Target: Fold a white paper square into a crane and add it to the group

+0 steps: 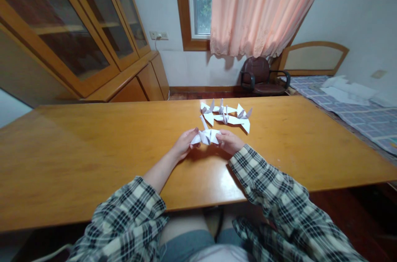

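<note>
A white folded paper crane [206, 136] is held between my two hands, a little above the table, with one thin point sticking up at its left. My left hand [185, 143] pinches its left wing between thumb and fingers. On the other side, my right hand [228, 141] grips the right wing the same way. Just beyond my hands, several finished paper cranes [226, 119] stand close together on the wooden table [93, 150], their wings touching or overlapping.
A glass-door wooden cabinet [102, 26] stands at the left. Behind the table are a brown armchair [259, 74] and a pink curtain [260, 10] by the window. To the right is a bed [350, 105] with white sheets of paper [349, 90] on it.
</note>
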The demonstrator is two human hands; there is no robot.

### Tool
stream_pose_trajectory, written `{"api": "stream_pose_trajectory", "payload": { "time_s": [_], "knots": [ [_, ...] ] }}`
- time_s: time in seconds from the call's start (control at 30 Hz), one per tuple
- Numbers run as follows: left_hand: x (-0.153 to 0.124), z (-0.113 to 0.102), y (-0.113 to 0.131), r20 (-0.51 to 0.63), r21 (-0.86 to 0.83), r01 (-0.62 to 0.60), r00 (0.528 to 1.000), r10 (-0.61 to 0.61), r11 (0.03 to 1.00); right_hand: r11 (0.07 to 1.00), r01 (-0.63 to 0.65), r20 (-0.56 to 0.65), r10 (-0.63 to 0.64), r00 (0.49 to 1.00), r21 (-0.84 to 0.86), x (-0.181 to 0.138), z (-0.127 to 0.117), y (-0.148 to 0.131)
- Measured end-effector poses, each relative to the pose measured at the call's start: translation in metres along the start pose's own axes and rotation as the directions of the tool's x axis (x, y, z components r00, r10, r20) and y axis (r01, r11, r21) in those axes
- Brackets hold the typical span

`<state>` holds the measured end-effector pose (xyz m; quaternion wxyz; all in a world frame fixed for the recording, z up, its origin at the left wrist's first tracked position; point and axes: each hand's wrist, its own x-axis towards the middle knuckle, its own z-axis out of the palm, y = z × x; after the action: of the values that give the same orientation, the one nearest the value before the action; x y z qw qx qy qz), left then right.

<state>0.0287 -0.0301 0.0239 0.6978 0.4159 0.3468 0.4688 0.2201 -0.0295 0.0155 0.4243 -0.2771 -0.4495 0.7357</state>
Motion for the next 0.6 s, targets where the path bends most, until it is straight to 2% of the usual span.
{"api": "stream_pose_trajectory", "payload": {
  "time_s": [0.13, 0.23, 0.33, 0.43, 0.53, 0.6],
  "knots": [
    [0.006, -0.008, 0.003, -0.125, -0.14, 0.022, 0.991, -0.04, 0.99, 0.997, -0.066, -0.132, 0.059, 0.99, -0.05, 0.002, -0.002, -0.006],
    [0.01, -0.015, 0.003, -0.185, -0.139, 0.017, 0.982, -0.043, 0.99, 0.997, -0.076, -0.195, 0.068, 0.978, -0.034, 0.002, -0.005, -0.009],
    [0.013, -0.018, 0.0, -0.237, -0.035, -0.043, 0.971, 0.034, 0.998, 0.999, -0.035, -0.221, 0.031, 0.975, -0.011, 0.003, -0.007, -0.01],
    [0.014, -0.019, -0.002, -0.263, -0.002, -0.074, 0.962, 0.071, 0.997, 0.998, -0.024, -0.222, 0.01, 0.975, -0.059, 0.004, -0.007, -0.008],
    [0.014, -0.02, 0.001, -0.307, -0.049, -0.072, 0.95, 0.053, 0.996, 0.987, -0.005, -0.217, -0.031, 0.976, -0.162, 0.003, -0.007, -0.009],
    [0.015, -0.023, 0.004, -0.313, -0.151, -0.081, 0.949, 0.03, 0.985, 0.98, 0.045, -0.235, -0.091, 0.968, -0.194, 0.001, -0.007, -0.018]
  ]
}}
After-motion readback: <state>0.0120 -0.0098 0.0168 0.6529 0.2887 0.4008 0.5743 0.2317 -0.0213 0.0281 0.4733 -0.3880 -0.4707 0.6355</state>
